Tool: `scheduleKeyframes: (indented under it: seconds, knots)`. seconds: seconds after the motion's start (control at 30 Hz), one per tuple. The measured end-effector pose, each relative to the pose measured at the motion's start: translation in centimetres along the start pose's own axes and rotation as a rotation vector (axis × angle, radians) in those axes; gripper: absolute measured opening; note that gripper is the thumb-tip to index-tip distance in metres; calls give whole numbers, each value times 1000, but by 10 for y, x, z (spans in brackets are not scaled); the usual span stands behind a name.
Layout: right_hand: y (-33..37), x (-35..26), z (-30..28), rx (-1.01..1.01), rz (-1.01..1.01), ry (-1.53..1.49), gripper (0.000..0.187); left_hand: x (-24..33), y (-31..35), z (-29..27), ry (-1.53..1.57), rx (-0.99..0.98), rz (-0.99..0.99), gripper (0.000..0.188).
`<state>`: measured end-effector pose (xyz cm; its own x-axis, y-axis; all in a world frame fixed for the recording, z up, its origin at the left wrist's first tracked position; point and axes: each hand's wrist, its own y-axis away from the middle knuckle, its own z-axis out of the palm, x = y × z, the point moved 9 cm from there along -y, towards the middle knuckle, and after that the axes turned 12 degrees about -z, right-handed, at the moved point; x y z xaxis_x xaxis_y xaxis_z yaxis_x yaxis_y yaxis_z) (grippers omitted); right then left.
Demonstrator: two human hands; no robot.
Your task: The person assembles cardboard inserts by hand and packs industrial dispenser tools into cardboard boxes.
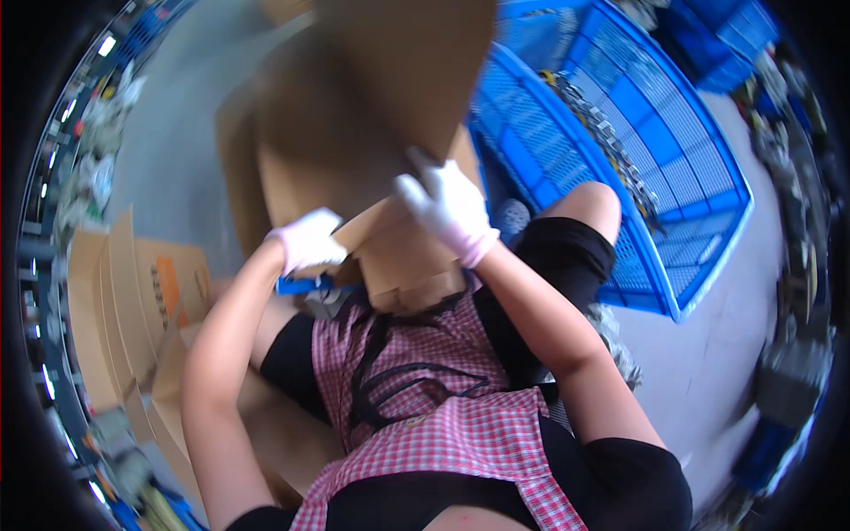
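A large brown cardboard box (pixel 305 150) stands in front of me with its flaps up, and its upper part is smeared by motion. My left hand (pixel 310 241), in a white glove with a pink cuff, is closed at the near left edge of the box, its fingers bent around a flap. My right hand (pixel 447 212), gloved the same way, lies against the near right side of the box with thumb and fingers apart. Between my knees, a folded cardboard flap (pixel 412 279) hangs toward my checked apron (pixel 416 354). What lies inside the box is hidden.
Close by on the right stands a big blue plastic basket (pixel 708 257) with chain-like metal parts (pixel 611 133) in it. Another open cardboard box (pixel 115 310) sits at my left. Blue crates (pixel 726 44) are at the far right, and mixed goods line both sides.
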<state>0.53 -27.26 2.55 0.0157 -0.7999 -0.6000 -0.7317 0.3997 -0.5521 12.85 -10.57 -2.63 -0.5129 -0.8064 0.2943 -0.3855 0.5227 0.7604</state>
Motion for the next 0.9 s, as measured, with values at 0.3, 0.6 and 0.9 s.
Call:
scheduleKeyframes:
  seconds: [0.3, 0.6, 0.9]
  knots:
    - [-49, 67, -9, -503, -8, -693, 46, 106, -24, 35, 249, -547, -154, 22]
    - [-96, 431, -102, 231, 738, -876, 16, 173, -152, -110, 700, 109, 328, 36]
    - [-28, 660, 166, -290, 1185, -560, 98, 238, -153, -121, -383, 656, 833, 24]
